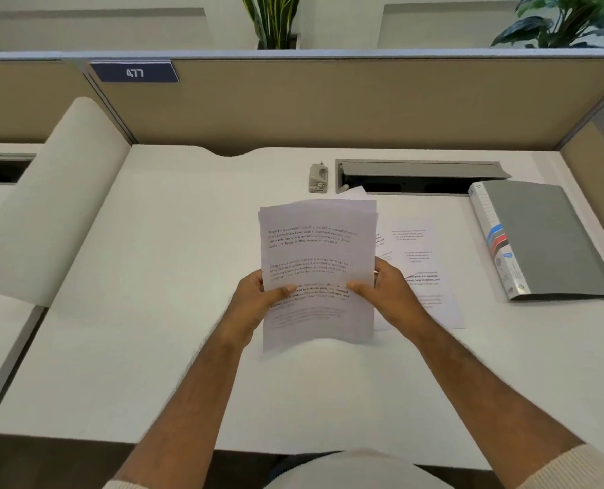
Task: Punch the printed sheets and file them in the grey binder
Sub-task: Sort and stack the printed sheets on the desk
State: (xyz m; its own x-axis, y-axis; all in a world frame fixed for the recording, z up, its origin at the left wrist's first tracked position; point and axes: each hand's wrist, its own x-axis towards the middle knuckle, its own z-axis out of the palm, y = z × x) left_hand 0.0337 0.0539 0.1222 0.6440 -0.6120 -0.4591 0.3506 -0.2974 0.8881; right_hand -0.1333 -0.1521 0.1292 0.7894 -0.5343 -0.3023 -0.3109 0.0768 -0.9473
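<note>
A stack of printed sheets (pixel 316 248) is held upright above the middle of the white desk, its top edges slightly uneven. My left hand (pixel 258 298) grips its lower left side, thumb on the front. My right hand (pixel 387 291) grips the lower right side the same way. More printed sheets (pixel 424 262) lie flat on the desk just right of the stack, partly hidden behind my right hand. The grey binder (pixel 547 238) lies closed at the right of the desk. A small grey hole punch (pixel 318 178) sits at the back of the desk.
An open cable tray (pixel 417 178) with a raised grey lid runs along the back of the white desk (pixel 152 312). Beige partition panels (pixel 328 100) wall in the back and sides. A curved white divider (pixel 57 192) stands at the left.
</note>
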